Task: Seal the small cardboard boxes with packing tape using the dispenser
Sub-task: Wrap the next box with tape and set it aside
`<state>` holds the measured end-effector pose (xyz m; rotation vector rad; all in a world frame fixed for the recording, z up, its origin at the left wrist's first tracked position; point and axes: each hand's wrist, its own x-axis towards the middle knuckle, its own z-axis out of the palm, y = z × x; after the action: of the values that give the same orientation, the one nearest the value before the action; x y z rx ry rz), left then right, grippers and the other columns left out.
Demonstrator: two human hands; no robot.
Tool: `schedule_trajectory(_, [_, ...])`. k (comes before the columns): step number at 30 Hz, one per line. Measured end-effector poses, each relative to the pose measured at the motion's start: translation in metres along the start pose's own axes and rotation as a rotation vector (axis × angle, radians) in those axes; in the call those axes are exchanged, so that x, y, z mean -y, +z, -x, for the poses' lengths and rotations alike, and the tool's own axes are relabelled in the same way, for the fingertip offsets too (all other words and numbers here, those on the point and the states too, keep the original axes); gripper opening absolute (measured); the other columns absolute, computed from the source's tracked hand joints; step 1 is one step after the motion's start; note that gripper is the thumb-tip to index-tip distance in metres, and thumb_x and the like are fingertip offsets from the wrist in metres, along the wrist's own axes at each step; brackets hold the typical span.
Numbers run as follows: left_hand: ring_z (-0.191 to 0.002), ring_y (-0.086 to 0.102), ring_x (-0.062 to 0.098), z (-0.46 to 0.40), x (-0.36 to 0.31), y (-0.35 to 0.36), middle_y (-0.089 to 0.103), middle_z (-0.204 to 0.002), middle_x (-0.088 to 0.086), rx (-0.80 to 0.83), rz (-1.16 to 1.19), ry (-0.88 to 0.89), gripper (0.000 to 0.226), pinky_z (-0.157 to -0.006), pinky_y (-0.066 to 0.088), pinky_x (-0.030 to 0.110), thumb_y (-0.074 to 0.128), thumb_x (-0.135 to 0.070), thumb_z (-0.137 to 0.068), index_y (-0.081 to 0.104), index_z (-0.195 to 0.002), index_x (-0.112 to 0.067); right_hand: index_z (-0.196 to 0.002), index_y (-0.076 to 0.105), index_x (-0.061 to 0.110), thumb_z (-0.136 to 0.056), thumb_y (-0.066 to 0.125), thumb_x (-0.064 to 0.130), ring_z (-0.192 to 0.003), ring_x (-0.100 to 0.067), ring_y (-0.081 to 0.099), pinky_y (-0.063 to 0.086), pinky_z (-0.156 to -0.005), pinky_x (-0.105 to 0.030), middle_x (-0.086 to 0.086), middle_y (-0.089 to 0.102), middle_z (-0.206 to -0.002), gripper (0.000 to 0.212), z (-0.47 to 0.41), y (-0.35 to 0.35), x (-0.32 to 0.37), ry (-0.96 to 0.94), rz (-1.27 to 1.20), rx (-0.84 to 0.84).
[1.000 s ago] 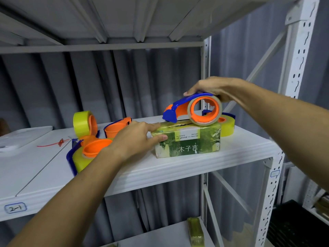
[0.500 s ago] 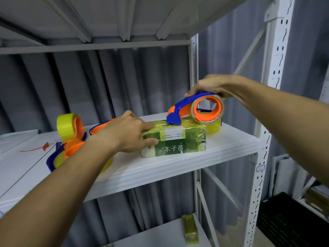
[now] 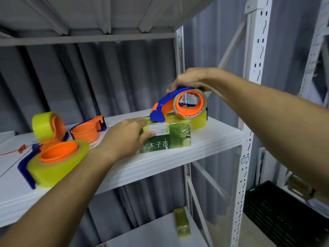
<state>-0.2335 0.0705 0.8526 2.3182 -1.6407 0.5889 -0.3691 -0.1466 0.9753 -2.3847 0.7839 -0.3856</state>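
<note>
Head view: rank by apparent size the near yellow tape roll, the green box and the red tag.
1. near yellow tape roll, though nearness to the camera enlarges it; its lead over the box is unsure
2. green box
3. red tag

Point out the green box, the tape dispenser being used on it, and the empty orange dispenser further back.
green box (image 3: 169,141), head view, front face with the white characters.
tape dispenser (image 3: 164,103), head view, blue handle arm.
empty orange dispenser (image 3: 85,133), head view, side of its orange hub.
</note>
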Motion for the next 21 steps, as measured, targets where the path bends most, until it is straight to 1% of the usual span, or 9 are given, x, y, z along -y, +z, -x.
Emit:
schedule_trajectory(3, [-0.129, 0.054, 0.022, -0.001, 0.002, 0.000, 0.057, -0.143, -0.007, -0.008, 0.013, -0.011, 0.056, -0.098, 0.050, 0.043, 0.049, -0.060, -0.095, 0.057, -0.138, -0.026, -0.092, 0.068, 0.017, -0.081, 0.076, 0.050, -0.057, -0.014, 0.072, 0.056, -0.048, -0.023, 0.001, 0.076, -0.072, 0.035, 0.006, -0.002, -0.002, -0.010, -0.021, -0.014])
schedule_trajectory(6, [-0.133, 0.052, 0.022, -0.002, 0.004, -0.002, 0.054, -0.147, -0.006, 0.007, 0.035, -0.008, 0.059, -0.102, 0.048, 0.046, 0.051, -0.060, -0.094, 0.055, -0.142, -0.026, -0.092, 0.068, 0.015, -0.081, 0.076, 0.049, -0.056, -0.014, 0.071, 0.055, -0.049, -0.023, 0.001, 0.076, -0.072, 0.037, 0.009, -0.006, -0.005, -0.012, -0.053, -0.002])
schedule_trajectory(10, [-0.138, 0.047, 0.021, -0.003, 0.006, -0.004, 0.051, -0.150, -0.005, 0.040, 0.033, -0.024, 0.064, -0.109, 0.043, 0.042, 0.050, -0.063, -0.093, 0.054, -0.143, -0.024, -0.095, 0.069, 0.013, -0.080, 0.076, 0.051, -0.053, -0.012, 0.067, 0.053, -0.049, -0.022, 0.002, 0.073, -0.069, 0.041, 0.015, -0.020, -0.016, 0.002, -0.048, -0.036])
schedule_trajectory(13, [-0.138, 0.047, 0.021, -0.003, 0.004, -0.006, 0.051, -0.150, -0.006, 0.053, 0.037, -0.031, 0.063, -0.110, 0.042, 0.041, 0.052, -0.062, -0.093, 0.055, -0.143, -0.023, -0.098, 0.070, 0.012, -0.075, 0.078, 0.053, -0.052, -0.013, 0.066, 0.049, -0.047, -0.023, 0.001, 0.074, -0.071, 0.047, 0.022, -0.036, -0.028, 0.030, -0.035, -0.077])
schedule_trajectory(15, [-0.135, 0.050, 0.023, -0.003, 0.003, -0.007, 0.055, -0.147, -0.005, 0.057, 0.034, -0.041, 0.061, -0.107, 0.044, 0.041, 0.052, -0.061, -0.093, 0.056, -0.141, -0.025, -0.095, 0.071, 0.012, -0.074, 0.078, 0.052, -0.052, -0.014, 0.065, 0.049, -0.046, -0.022, 0.000, 0.074, -0.071, 0.046, 0.025, -0.038, -0.034, 0.030, -0.025, -0.079])
schedule_trajectory(17, [-0.128, 0.055, 0.024, -0.005, 0.000, -0.011, 0.061, -0.139, -0.004, 0.084, 0.001, -0.057, 0.060, -0.101, 0.047, 0.041, 0.052, -0.063, -0.092, 0.056, -0.139, -0.027, -0.089, 0.072, 0.013, -0.074, 0.078, 0.051, -0.051, -0.013, 0.063, 0.048, -0.046, -0.021, 0.001, 0.072, -0.068, 0.041, 0.026, -0.033, -0.040, 0.019, 0.001, -0.080])
schedule_trajectory(19, [-0.116, 0.058, 0.022, -0.009, -0.003, -0.015, 0.064, -0.128, -0.004, 0.123, -0.045, -0.064, 0.058, -0.095, 0.049, 0.040, 0.052, -0.067, -0.089, 0.057, -0.130, -0.027, -0.088, 0.071, 0.014, -0.076, 0.076, 0.051, -0.051, -0.013, 0.063, 0.048, -0.047, -0.022, 0.001, 0.071, -0.067, 0.040, 0.026, -0.028, -0.045, 0.025, -0.003, -0.077])
schedule_trajectory(21, [-0.107, 0.057, 0.019, -0.015, -0.010, -0.020, 0.060, -0.118, -0.005, 0.171, -0.092, -0.080, 0.062, -0.090, 0.049, 0.039, 0.050, -0.076, -0.082, 0.055, -0.118, -0.026, -0.088, 0.070, 0.014, -0.076, 0.076, 0.052, -0.051, -0.014, 0.063, 0.048, -0.048, -0.023, 0.001, 0.071, -0.066, 0.041, 0.025, -0.027, -0.049, 0.033, -0.014, -0.069])
